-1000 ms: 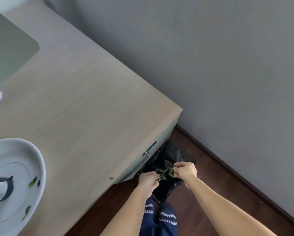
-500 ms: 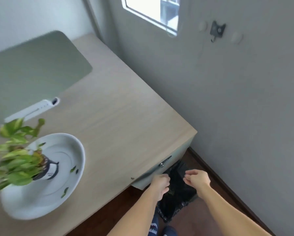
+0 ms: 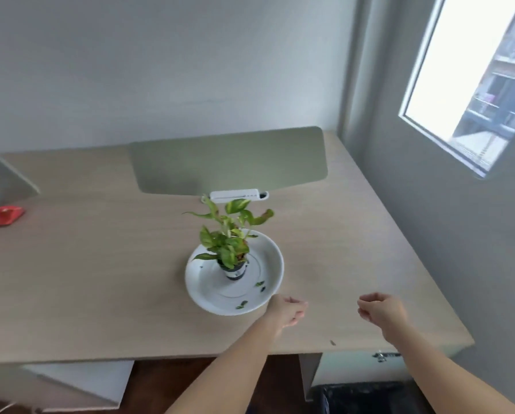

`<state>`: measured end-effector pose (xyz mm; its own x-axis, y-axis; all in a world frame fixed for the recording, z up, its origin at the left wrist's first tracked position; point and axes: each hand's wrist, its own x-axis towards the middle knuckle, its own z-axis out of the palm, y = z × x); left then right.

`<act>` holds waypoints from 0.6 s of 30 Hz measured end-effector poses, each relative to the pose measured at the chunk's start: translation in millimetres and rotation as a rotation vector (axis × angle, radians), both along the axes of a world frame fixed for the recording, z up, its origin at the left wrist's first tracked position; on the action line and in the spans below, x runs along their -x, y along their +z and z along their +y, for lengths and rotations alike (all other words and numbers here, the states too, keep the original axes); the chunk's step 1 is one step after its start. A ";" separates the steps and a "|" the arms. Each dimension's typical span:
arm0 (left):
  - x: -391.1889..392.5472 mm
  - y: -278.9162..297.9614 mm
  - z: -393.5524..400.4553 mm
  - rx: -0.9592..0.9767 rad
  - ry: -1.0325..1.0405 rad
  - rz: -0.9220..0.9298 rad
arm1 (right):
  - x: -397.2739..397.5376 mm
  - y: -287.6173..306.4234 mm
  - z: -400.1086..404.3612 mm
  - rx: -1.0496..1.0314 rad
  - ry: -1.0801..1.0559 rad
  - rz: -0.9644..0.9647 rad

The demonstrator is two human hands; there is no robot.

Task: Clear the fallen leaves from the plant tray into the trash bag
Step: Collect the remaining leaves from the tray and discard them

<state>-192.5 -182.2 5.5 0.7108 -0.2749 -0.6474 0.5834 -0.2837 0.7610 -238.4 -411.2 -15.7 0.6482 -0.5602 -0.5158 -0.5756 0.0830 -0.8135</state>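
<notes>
Left hand (image 3: 287, 310): held over the desk (image 3: 101, 279), fingers (image 3: 298, 303) loosely curled, nothing gripped. Right hand (image 3: 380, 309): held over the desk well apart from the left, fingers loosely curled inward, nothing seen in them.

Plant tray (image 3: 275, 264): white, round, set on the desk; its near rim is just beside the left knuckles, contact cannot be told.

Potted plant (image 3: 229, 243): stood upright in the tray's middle, beyond the left fingers.

Fallen leaves (image 3: 241, 304): a few small green pieces are left on the tray's near side, closest to the left fingers.

Trash bag (image 3: 360, 397): black, seen under the desk edge, below the right forearm.
</notes>
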 end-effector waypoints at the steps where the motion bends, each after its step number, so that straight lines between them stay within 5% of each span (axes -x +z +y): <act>1: -8.7 0.1 20.4 -0.026 0.030 -0.027 | -15.6 2.5 16.3 0.013 0.050 -0.009; 11: -84.6 -21.8 163.9 -0.410 0.251 -0.210 | -123.3 10.7 144.2 0.148 0.392 0.002; 18: -131.2 -41.4 151.1 -0.230 0.163 -0.459 | -174.0 -3.0 197.1 0.278 0.547 0.109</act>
